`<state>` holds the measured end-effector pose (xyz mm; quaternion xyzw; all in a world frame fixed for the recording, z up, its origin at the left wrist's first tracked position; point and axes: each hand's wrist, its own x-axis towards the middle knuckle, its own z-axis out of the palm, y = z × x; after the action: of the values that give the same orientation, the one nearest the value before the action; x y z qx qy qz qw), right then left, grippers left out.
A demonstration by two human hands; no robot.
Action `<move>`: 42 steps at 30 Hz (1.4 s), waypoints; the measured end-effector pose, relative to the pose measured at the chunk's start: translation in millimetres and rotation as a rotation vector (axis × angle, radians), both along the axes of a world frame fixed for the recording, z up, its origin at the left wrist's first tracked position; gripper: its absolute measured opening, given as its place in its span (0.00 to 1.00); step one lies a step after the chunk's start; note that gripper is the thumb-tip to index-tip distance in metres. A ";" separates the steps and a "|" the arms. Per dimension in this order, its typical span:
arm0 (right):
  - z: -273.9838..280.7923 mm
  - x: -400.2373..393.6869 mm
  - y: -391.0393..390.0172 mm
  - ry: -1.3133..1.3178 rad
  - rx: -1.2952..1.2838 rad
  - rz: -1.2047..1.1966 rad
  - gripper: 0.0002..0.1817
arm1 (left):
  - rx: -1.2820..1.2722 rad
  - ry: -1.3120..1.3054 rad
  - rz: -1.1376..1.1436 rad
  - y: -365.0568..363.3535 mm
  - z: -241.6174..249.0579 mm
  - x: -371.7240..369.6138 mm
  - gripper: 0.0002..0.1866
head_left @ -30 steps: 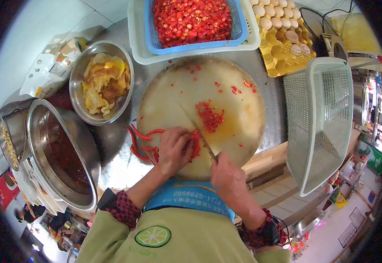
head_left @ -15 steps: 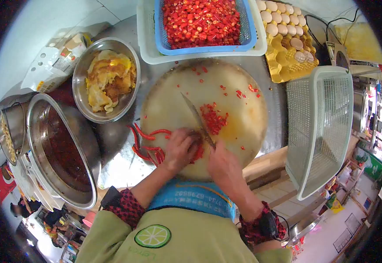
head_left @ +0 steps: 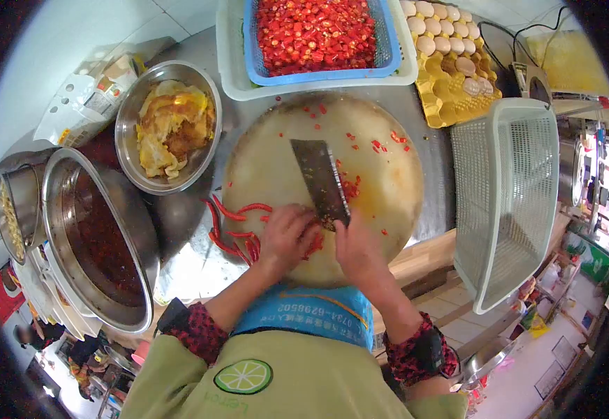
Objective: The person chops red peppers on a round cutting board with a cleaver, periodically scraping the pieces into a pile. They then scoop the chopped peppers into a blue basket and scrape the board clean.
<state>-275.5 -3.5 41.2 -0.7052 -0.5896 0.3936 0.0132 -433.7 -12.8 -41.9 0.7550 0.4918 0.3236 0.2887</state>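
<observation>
A round cutting board (head_left: pixel 262 153) lies in front of me. My right hand (head_left: pixel 360 250) grips the handle of a cleaver (head_left: pixel 320 180), whose broad dark face is turned up and has small bits stuck to it. Just left of the blade, my left hand (head_left: pixel 287 236) is curled down on the board, with red chilies (head_left: pixel 314 244) showing at its fingers. Several whole red chilies (head_left: pixel 229 215) lie to the left of that hand. Chopped chili (head_left: pixel 350 187) sits right of the blade, partly hidden by it. Loose bits (head_left: pixel 380 146) are scattered toward the far edge.
A blue basket (head_left: pixel 396 56) of chopped chilies stands in a white tray (head_left: pixel 231 63) behind the board. Left are a bowl (head_left: pixel 124 150) of fried eggs and a large pot (head_left: pixel 52 202) of dark red contents. Right are an egg tray (head_left: pixel 433 91) and a pale plastic basket (head_left: pixel 468 209).
The cleaver has rolled from edge-on to showing its broad face, now covering part of the chopped chili. My left hand has hardly moved. The whole view has shifted slightly.
</observation>
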 end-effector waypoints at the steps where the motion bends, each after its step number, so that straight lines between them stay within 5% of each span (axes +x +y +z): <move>1: -3.4 2.6 -1.7 0.049 0.041 -0.118 0.10 | -0.028 0.061 -0.007 -1.9 11.1 -0.7 0.21; 5: -0.5 8.9 -11.4 0.034 -0.035 -0.092 0.11 | -0.099 0.246 -0.024 -11.8 25.0 -0.3 0.30; 12: 8.7 19.1 -25.9 -0.009 0.081 -0.108 0.13 | -0.136 0.175 -0.046 -2.3 13.6 -2.3 0.30; 22: 13.0 17.0 -35.0 -0.118 0.118 0.273 0.05 | -0.025 0.116 -0.031 -6.0 7.2 -2.4 0.19; 35: 22.0 7.1 -30.5 -0.175 -0.051 0.237 0.08 | 0.004 0.068 0.027 -9.7 2.7 1.5 0.14; 42: 3.0 -6.8 -14.3 -0.117 0.114 0.267 0.07 | 0.024 0.036 0.012 -7.9 -1.6 1.2 0.14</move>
<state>-282.3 -17.9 44.2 -0.6402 -0.6993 0.3161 -0.0333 -432.5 -20.8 -43.5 0.7612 0.4973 0.3179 0.2687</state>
